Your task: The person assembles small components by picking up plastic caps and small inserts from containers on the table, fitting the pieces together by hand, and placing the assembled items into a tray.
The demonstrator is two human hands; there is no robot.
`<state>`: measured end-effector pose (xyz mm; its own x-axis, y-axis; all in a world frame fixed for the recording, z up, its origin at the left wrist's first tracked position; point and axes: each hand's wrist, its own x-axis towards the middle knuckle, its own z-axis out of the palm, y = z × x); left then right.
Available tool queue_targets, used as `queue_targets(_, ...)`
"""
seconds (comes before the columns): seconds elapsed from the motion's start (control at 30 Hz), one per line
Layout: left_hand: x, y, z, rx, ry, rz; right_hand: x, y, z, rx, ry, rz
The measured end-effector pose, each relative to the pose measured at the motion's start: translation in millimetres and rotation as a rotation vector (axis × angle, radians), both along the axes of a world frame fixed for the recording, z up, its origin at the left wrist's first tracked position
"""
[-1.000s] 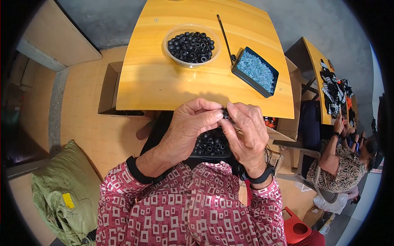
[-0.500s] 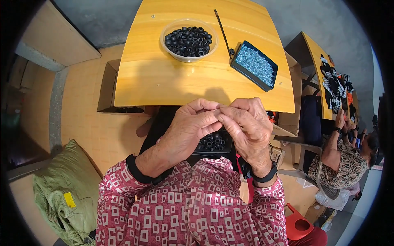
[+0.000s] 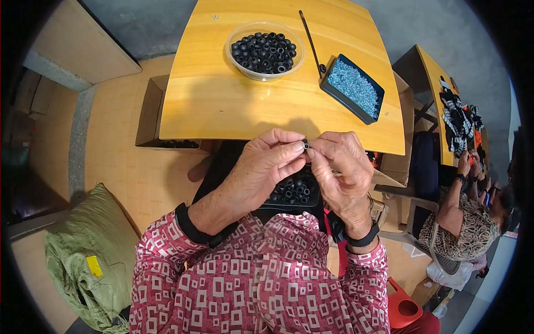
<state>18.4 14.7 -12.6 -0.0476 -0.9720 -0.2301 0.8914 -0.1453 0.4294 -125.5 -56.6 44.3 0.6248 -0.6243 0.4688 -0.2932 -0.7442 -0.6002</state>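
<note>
Head view: mid-frame, the left hand (image 3: 264, 161) pinches a bead (image 3: 306, 145); just right, the right hand's (image 3: 346, 166) finger grip is unclear.

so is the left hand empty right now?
No: the left hand pinches a small dark piece between its thumb and finger, with the fingertips of the right hand close by.

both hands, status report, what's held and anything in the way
Left hand pinching small black piece. Right hand fingertips at it. Loose black rings below, partly hidden. No obstruction visible.
</note>
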Motion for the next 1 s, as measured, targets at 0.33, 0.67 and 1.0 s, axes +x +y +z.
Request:
queue_targets(0.33, 0.4, 2.5, 6.9, 0.011, -0.046, 0.006, -2.1, 3.2, 4.1, 0.039, 0.009, -0.042)
queue_targets(0.67, 0.6, 1.7, 7.2, 0.01, -0.023, -0.013, -6.1, 4.4, 10.9, -0.079, 0.033, -0.046)
queue_targets(1.0, -0.5, -5.2, 17.4, -0.007, 0.04, 0.038, -8.1, 9.1, 12.8, -0.337, -0.056, 0.045)
